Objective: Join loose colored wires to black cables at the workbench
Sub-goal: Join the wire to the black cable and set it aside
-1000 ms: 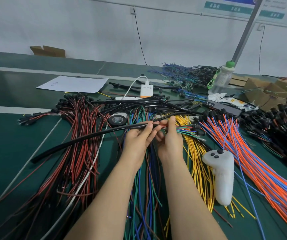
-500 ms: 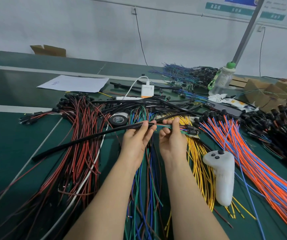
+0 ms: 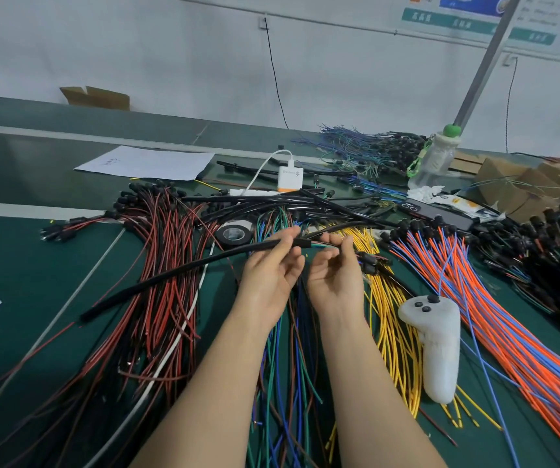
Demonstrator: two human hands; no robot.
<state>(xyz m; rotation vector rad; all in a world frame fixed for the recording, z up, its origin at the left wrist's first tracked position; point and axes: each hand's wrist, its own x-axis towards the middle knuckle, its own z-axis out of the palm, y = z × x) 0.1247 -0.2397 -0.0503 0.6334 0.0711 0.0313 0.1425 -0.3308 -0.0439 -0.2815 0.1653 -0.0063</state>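
Your left hand (image 3: 272, 275) fingers pinch the black cable (image 3: 204, 264) near its end; your right hand (image 3: 336, 282) fingers pinch the colored wires (image 3: 322, 245) emerging from it.

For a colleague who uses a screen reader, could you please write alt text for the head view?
Two hands work over a green workbench: the left hand pinches a black cable near its end, and the right hand holds colored wires emerging from it. Red-black wires, yellow wires, orange-blue wires, black tape and a white controller lie around.
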